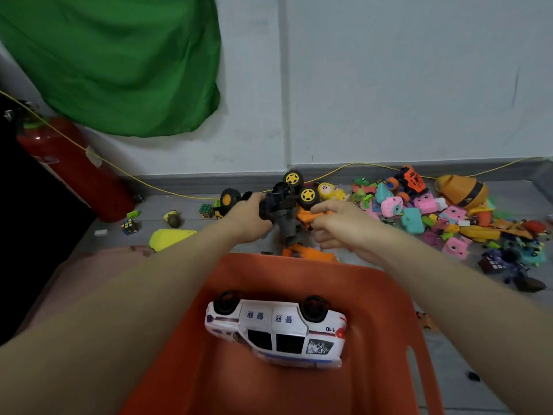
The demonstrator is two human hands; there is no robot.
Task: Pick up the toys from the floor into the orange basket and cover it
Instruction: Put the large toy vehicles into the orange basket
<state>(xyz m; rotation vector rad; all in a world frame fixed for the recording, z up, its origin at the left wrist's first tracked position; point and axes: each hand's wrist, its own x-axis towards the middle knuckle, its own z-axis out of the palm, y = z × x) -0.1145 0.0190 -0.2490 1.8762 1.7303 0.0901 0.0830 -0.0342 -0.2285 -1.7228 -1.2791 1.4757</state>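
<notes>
My left hand (250, 218) is curled round the dark end of a toy truck (288, 205) at the centre of the frame, just above the far rim of the orange basket (374, 298). The truck is grey, black and orange, with black wheels and yellow hubs sticking up at its top. My right hand (341, 227) pinches the truck's orange part from the right, thumb on top and fingers curled beneath. Both my forearms reach in from the lower corners.

The basket fills the lower middle of the frame, open, with its slotted handle at the lower right. Inside it lies a white police car (276, 330), upside down, wheels pointing to the top of the frame. Another orange piece (308, 253) lies on the floor just beyond the basket's rim, under the truck.

To the right of centre, along the wall, a pile of toys (449, 217) is spread on the grey floor: pink and teal toy cameras, an orange monster truck, a yellow figure, a big orange-and-black capsule shape. To the left of centre lie two puzzle cubes (206, 210), a yellow-green shell (170, 238) and a small round toy.

A red fire extinguisher (74, 166) leans at the left edge, a green cloth (119, 61) hangs in the upper left, and a yellow cord (344, 167) runs along the base of the wall.
</notes>
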